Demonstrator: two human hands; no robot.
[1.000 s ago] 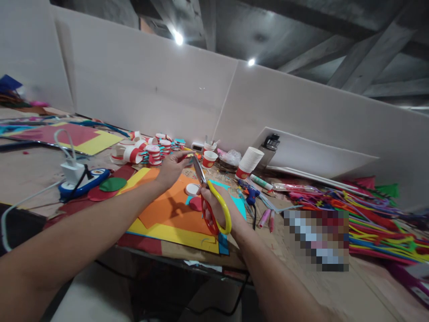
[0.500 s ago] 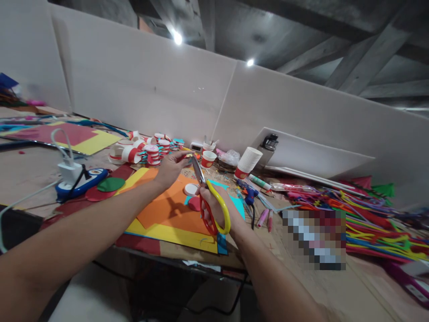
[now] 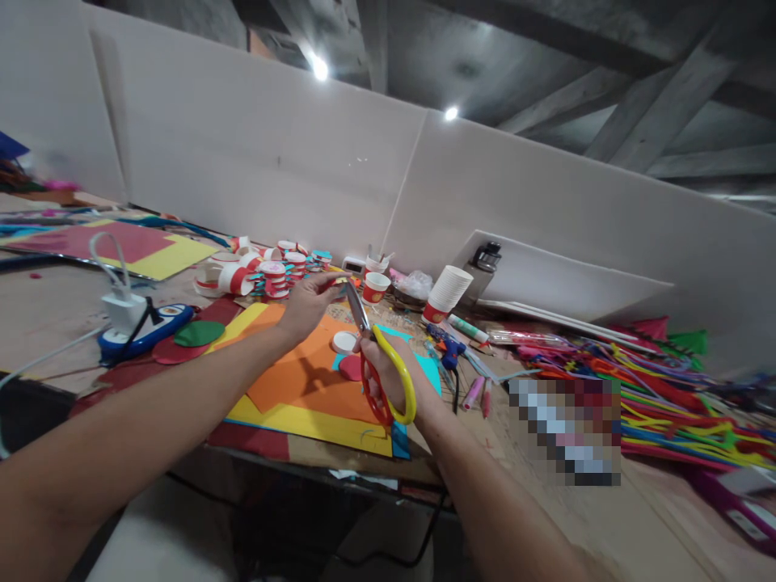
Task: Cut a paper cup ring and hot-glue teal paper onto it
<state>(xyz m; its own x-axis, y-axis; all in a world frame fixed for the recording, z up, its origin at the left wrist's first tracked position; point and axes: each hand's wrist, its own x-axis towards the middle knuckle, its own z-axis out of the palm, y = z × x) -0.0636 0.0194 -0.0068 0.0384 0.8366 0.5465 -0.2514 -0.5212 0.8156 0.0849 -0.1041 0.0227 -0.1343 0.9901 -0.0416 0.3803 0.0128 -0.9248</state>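
My right hand (image 3: 385, 373) is closed on a pair of scissors (image 3: 400, 376) with one yellow and one red handle loop. Their metal blades point up and away, and the tips meet a small yellow paper piece (image 3: 343, 280). That piece is pinched between the fingers of my left hand (image 3: 308, 305). Both hands are held above orange paper sheets (image 3: 297, 380) that lie over a yellow sheet (image 3: 315, 432). Under the scissors rest a white round cup base (image 3: 345, 343) and a red paper disc (image 3: 350, 369).
Cut paper cups (image 3: 236, 279) with red and blue strips stand at the back left. A cup stack (image 3: 447, 293), a blue glue gun (image 3: 452, 349) and markers (image 3: 473, 393) lie to the right, before colourful pipe cleaners (image 3: 685, 420). A blue power strip (image 3: 145, 327) sits left.
The whole view has shifted very slightly. Both hands, the scissors and the yellow paper piece keep nearly the same position.
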